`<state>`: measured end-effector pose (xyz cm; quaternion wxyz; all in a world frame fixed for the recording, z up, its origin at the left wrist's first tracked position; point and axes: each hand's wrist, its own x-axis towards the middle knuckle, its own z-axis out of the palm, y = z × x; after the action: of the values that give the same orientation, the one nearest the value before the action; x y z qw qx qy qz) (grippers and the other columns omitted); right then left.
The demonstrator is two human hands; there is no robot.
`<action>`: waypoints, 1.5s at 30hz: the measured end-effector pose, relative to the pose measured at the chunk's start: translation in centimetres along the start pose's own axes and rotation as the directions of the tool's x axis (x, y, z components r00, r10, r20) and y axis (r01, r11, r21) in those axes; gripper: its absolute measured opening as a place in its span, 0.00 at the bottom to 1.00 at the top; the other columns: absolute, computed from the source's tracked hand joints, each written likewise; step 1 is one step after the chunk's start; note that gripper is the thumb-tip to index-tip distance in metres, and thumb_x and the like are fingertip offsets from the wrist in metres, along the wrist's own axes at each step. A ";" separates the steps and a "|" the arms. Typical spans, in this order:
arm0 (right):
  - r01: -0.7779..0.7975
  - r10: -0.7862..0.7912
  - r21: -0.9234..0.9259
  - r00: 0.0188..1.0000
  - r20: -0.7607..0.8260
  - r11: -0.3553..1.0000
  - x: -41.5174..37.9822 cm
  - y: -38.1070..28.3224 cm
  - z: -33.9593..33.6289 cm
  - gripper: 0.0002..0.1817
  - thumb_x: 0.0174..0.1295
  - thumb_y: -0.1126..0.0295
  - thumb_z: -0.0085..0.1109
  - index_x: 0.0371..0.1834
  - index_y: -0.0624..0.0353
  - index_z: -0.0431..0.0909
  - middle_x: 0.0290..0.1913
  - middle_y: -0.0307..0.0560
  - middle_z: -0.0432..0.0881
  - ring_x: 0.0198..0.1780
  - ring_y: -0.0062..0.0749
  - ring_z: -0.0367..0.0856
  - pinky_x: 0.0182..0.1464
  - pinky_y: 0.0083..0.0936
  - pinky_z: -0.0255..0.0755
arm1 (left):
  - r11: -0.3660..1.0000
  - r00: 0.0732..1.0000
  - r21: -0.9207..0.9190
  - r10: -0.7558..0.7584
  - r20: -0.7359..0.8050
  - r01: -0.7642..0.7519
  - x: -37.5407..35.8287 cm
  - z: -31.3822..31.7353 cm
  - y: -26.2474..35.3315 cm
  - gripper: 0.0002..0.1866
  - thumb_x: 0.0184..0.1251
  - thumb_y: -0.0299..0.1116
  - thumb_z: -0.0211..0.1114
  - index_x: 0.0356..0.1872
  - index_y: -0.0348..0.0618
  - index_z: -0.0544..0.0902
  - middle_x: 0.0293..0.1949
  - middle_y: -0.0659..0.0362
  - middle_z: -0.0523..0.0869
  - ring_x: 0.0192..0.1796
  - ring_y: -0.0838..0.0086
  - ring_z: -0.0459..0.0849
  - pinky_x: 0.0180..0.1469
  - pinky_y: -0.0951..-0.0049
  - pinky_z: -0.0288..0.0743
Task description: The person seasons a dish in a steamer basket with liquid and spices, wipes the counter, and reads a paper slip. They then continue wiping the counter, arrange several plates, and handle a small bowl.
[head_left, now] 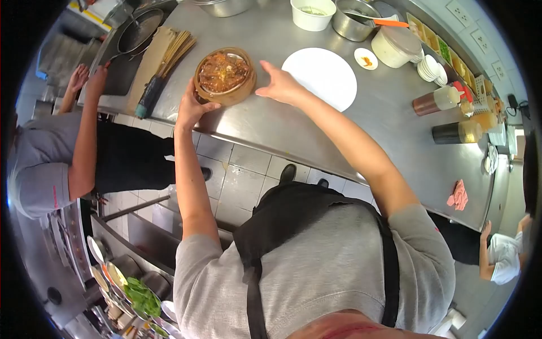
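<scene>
The bamboo basket (pixel 248 87) sits at about eleven o'clock from you, near the front edge of the steel counter (pixel 389 113). Your left hand (pixel 192 110) grips its outer wall at about seven o'clock, fingers along the side and thumb across the near face. Your right hand (pixel 282 87) is open, fingers spread, just off the basket's three o'clock side and not touching it. From overhead it's hard to tell whether the base sits flat or is slightly raised.

Watch that one-sided grip: if your left hand pushes or lifts alone, the basket could tip and slop sauce over the rim. Being near the edge leaves little room for a slip, and a wide swing of your right forearm could knock the white plate (pixel 322 79).

The basket is filled with glossy brown food (pixel 223 70) with orange-yellow bits on top. The plate, at three o'clock from the basket, is bare. Towards two o'clock are a white tub (pixel 311 21) with something pale green inside and a steel pot (pixel 351 28) with an orange-handled utensil (pixel 392 23) across it. Beyond the plate, a small dish (pixel 366 59) holds orange scraps, beside a lidded container (pixel 390 50). Past three o'clock stand a red-brown sauce bottle (pixel 432 103) and a darker one (pixel 449 134). A wok (pixel 141 34) sits at ten, beyond a bundle of sticks (pixel 172 53); a co-worker (pixel 48 135) stands at eight.
</scene>
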<state>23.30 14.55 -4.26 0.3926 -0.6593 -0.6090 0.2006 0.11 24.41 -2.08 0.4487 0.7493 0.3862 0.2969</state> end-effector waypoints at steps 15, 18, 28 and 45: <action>-0.310 0.325 0.222 0.945 -0.033 0.924 -4.2 -1.2 -9.7 0.47 0.44 0.80 0.56 0.71 0.59 0.45 0.41 0.52 0.79 0.29 0.23 0.77 0.32 0.21 0.71 | 0.940 0.942 0.128 0.293 0.161 -0.315 3.8 7.5 7.7 0.41 0.24 0.34 0.81 0.49 0.37 0.73 0.40 0.51 0.84 0.44 0.63 0.81 0.47 0.66 0.73; -0.365 0.403 0.292 0.912 -0.082 0.884 -7.9 1.0 -11.6 0.47 0.42 0.82 0.53 0.71 0.57 0.46 0.54 0.51 0.73 0.28 0.22 0.75 0.31 0.20 0.70 | 0.933 0.934 0.127 0.315 0.165 -0.337 3.2 12.2 7.3 0.43 0.23 0.35 0.81 0.51 0.37 0.73 0.40 0.51 0.83 0.45 0.61 0.81 0.48 0.65 0.73; -0.277 0.374 0.315 0.875 -0.308 0.908 -13.2 5.3 -14.1 0.39 0.46 0.79 0.52 0.68 0.57 0.54 0.49 0.43 0.76 0.28 0.17 0.69 0.32 0.19 0.69 | 0.989 0.899 -0.121 0.126 0.420 -0.082 4.2 13.7 3.3 0.43 0.38 0.31 0.77 0.60 0.34 0.65 0.49 0.53 0.77 0.46 0.70 0.78 0.50 0.73 0.73; -0.179 0.286 0.233 0.381 -0.879 0.956 -29.1 18.4 -32.6 0.44 0.31 0.60 0.78 0.54 0.64 0.64 0.48 0.52 0.77 0.49 0.38 0.76 0.52 0.31 0.70 | 0.995 0.970 -0.045 0.101 0.223 -0.093 -4.9 26.6 8.5 0.36 0.48 0.22 0.67 0.61 0.31 0.63 0.43 0.55 0.82 0.27 0.80 0.81 0.28 0.80 0.74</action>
<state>54.17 -21.43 -4.60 0.6581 -0.7209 -0.1913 -0.1034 21.20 5.91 -6.11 0.4870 0.7884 0.2907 0.2382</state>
